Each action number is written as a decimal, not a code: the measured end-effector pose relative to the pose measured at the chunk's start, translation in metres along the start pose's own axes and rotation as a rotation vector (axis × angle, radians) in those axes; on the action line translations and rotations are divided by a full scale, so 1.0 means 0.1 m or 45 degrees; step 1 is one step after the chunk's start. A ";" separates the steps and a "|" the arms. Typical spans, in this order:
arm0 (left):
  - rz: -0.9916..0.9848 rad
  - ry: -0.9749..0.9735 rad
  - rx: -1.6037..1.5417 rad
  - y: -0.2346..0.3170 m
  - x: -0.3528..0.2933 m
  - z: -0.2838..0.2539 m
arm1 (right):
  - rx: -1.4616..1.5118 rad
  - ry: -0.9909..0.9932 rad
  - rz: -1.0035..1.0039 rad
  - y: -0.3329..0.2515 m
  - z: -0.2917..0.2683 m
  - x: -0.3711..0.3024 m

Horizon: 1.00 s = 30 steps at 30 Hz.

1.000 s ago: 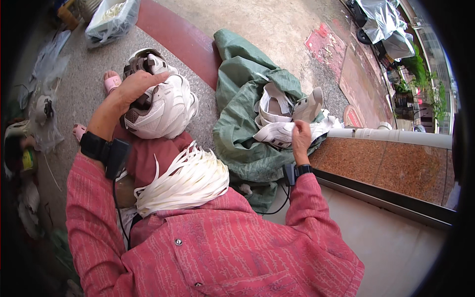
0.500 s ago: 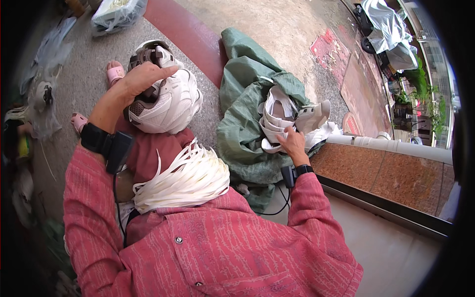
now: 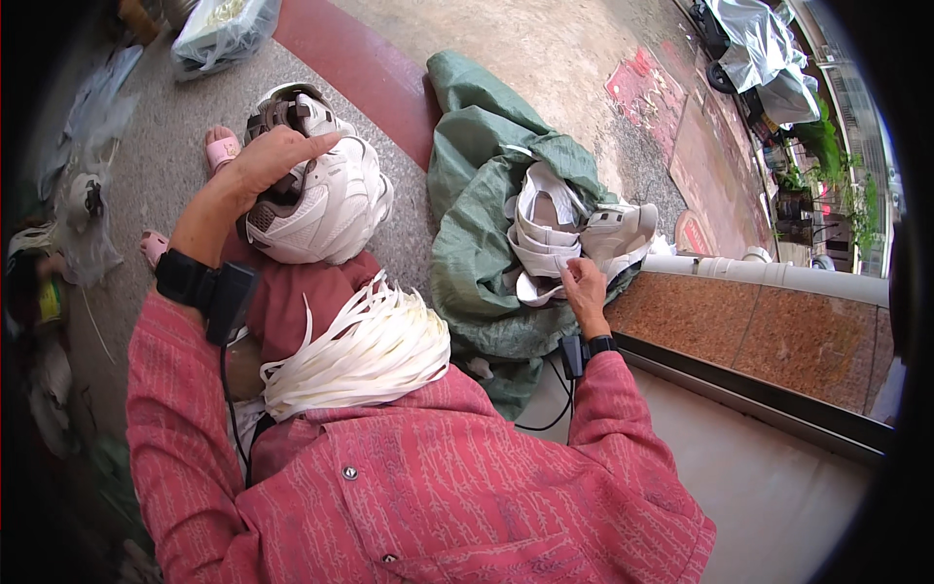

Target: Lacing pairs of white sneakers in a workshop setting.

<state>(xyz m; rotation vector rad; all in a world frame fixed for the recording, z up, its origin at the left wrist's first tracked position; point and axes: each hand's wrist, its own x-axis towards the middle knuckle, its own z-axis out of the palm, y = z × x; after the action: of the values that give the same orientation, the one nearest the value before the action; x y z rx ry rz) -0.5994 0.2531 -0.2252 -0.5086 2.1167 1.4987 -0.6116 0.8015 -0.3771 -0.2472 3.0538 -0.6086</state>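
Left hand (image 3: 272, 161) bends over a stack of pale shoes (image 3: 326, 219) above the person's knee, thumb stretched along the top — its fingers are hidden, so whether they grasp cannot be told. Right hand (image 3: 586, 292) has its fingertips at the near edge of nested white shoe uppers (image 3: 545, 234); whether it pinches one cannot be made out. Those uppers lie in the folds of a green sack (image 3: 462, 175), left of and beyond the right hand. Well beyond the left hand, a plastic-wrapped tub (image 3: 199, 49) holds pale strips (image 3: 229, 12). Left of that hand is a clear plastic bag (image 3: 92, 255) — its contents too blurred to name. White laces (image 3: 360, 355) lie between the forearms, across the lap.
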 end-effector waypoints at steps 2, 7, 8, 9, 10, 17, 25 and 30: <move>0.018 -0.013 0.001 -0.02 0.02 -0.05 | -0.028 0.043 -0.029 -0.07 0.03 0.01; 0.185 0.150 0.001 -0.06 0.06 0.04 | 0.066 0.156 -0.308 -0.50 0.14 0.13; 0.189 0.121 -0.042 -0.10 0.06 0.04 | 0.150 0.125 -0.332 -0.69 0.15 0.16; 0.193 0.087 -0.086 -0.06 0.03 0.05 | 0.231 0.097 -0.352 -0.87 0.15 0.19; 0.211 0.138 -0.288 -0.05 -0.06 0.08 | 0.342 0.056 -0.450 -1.05 0.16 0.25; 0.528 0.189 -0.987 0.16 -0.43 0.26 | 1.595 -0.903 0.608 -2.21 0.37 0.48; 1.110 0.393 -0.151 0.27 -0.36 0.60 | 1.959 -0.706 0.083 -2.48 0.01 1.16; 0.809 -0.355 0.824 -0.15 -0.56 0.84 | 1.196 -0.295 -0.241 -2.32 0.43 1.33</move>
<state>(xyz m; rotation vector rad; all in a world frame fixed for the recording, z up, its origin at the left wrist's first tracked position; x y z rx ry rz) -0.5309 0.3291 -0.2267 0.6165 2.4570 0.9647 -0.7060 0.5526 -0.3264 -0.5109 2.2179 -1.7515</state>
